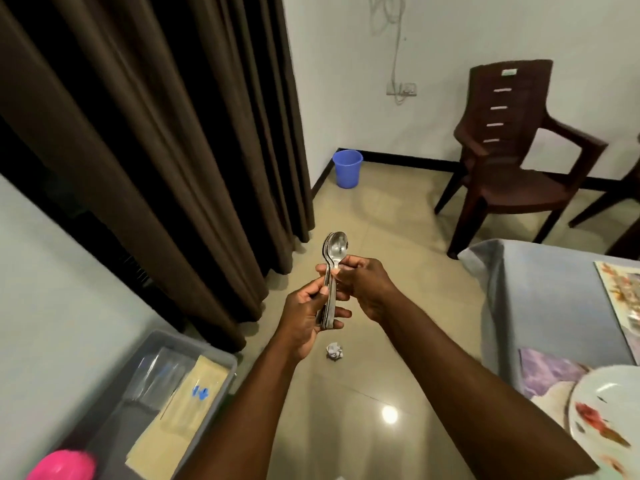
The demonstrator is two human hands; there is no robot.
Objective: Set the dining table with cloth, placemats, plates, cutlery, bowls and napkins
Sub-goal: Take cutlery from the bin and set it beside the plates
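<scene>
The left hand (304,306) is wrapped around the handles of a bunch of spoons (333,271), with the thumb pressed on the front. The right hand (360,282) pinches the top spoon just under its round bowl, as if to pull one out of the bunch. The spoons stand almost straight up, bowls on top, in the air above the floor (346,393).

The spoons are shiny metal. They look hard, stiff and a bit slippery, and they will not bend or break. A bunch like this could slide apart and clatter down, so I think it is best to hold the thin handles tight and lift one spoon by its neck.

Below the spoons, a crumpled paper ball (334,351) lies on the floor. To the right of the spoons is the tabletop (540,306), covered with a grey cloth. On it lie a placemat (623,299) with a picture and, nearer the person, a plate (606,420) with red flowers. To the lower left of the spoons is a grey tray (221,372) with flat packets inside. Beyond the spoons stand a brown chair (502,150), a blue bucket (347,168) and a dark curtain (156,133).
</scene>
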